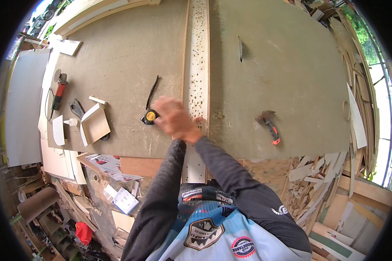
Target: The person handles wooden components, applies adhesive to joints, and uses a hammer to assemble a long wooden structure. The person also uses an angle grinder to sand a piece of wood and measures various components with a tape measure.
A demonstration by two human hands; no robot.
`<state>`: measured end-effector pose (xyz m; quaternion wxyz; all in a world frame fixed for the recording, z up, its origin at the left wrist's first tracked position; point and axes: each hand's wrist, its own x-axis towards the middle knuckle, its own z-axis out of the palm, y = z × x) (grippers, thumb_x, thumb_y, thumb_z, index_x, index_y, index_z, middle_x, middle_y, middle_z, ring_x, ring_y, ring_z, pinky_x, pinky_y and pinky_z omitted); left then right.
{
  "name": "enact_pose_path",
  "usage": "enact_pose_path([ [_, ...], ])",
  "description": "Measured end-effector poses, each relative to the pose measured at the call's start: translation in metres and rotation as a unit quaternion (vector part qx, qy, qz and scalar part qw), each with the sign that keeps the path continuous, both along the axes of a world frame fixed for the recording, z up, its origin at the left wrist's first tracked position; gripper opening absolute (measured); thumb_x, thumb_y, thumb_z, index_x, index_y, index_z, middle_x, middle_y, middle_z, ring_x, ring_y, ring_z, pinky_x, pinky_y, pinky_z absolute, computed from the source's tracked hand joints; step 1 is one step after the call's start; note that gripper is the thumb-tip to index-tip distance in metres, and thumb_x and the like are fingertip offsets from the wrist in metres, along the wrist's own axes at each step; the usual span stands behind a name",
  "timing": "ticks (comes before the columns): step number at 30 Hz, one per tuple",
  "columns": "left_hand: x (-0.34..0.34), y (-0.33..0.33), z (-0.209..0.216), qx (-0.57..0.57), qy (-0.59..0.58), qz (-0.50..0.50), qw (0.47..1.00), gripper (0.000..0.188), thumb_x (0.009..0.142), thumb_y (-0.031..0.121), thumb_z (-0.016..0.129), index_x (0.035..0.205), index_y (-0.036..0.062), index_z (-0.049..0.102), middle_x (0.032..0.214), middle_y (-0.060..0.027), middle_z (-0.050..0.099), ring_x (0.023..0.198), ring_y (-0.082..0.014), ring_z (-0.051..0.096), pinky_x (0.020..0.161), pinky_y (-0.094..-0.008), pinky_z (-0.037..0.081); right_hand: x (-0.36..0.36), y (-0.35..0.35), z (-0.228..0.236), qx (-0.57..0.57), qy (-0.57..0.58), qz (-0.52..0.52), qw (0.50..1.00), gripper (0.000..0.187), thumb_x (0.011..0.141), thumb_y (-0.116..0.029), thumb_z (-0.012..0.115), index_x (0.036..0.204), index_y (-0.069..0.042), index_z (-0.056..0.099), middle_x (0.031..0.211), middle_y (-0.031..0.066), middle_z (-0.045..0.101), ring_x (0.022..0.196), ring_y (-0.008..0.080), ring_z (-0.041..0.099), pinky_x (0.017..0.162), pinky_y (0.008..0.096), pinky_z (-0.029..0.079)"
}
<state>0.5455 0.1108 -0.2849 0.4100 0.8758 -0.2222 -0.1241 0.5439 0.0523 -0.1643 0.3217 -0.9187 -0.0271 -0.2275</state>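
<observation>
A broad workbench [126, 56] with a dull brown board top fills most of the view, and a long pale perforated strip [199, 56] with wooden edges runs from its far edge straight to its near edge, overhanging it toward the person. Beyond the right edge lies a heap of offcut wood scraps [318, 174]; off the left edge lean pale sheets and panels [24, 104]. A circular saw blade [240, 48] pokes up through the top, right of the strip toward the far edge. Near the left edge sit an angle grinder [59, 91] with a red body, a small open wooden box [96, 124], and a white glue bottle [71, 122] just beside the box. A hammer [268, 124] with an orange-and-black handle lies right of the strip, near the near edge. Both sleeved forearms meet at the strip close to the near edge. The right hand [174, 118] lies on top, blurred, its fingers curled loosely down over the strip's left side; whether they grip anything I cannot tell. The left hand [197, 119] is almost wholly hidden beneath it, only a fingertip showing on the strip, so its fingers cannot be read. A black-and-yellow tape measure [150, 116] rests on the bench just left of the right hand, its black strap [152, 90] trailing toward the far edge.
</observation>
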Motion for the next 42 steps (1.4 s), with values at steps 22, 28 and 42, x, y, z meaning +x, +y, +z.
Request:
enact_pose_path([
  [22,0.089,-0.077,0.050,0.135,-0.071,-0.042,0.987,0.130,0.063,0.079,0.074,0.156,0.0072,0.017,0.155,-0.0278,0.016,0.148,-0.0424,0.003,0.118,-0.0559,0.009,-0.251,-0.053,-0.017,0.472,0.042,-0.385,0.792,0.041,0.094,-0.019,0.068,0.117,0.000,0.040,0.090,0.0111,0.059,0.068,0.0154,0.066,0.056,0.0288,0.051],
  [28,0.091,-0.078,0.055,0.139,-0.055,-0.053,0.987,0.133,0.061,0.078,0.076,0.156,0.0072,0.017,0.156,-0.0293,0.013,0.150,-0.0436,-0.001,0.118,-0.0571,0.005,-0.192,-0.016,0.023,0.237,0.169,-0.249,0.924,0.050,0.092,-0.027,0.072,0.123,0.001,0.043,0.086,0.0139,0.066,0.071,0.0220,0.070,0.060,0.0368,0.055],
  [42,0.091,-0.080,0.046,0.152,-0.076,-0.032,0.985,0.131,0.059,0.080,0.077,0.155,0.0074,0.023,0.153,-0.0264,0.015,0.148,-0.0420,0.001,0.118,-0.0574,0.008,-0.166,-0.021,0.018,0.135,0.156,-0.140,0.968,0.035,0.094,-0.018,0.065,0.117,0.003,0.050,0.079,0.0214,0.067,0.062,0.0356,0.068,0.054,0.0419,0.053],
])
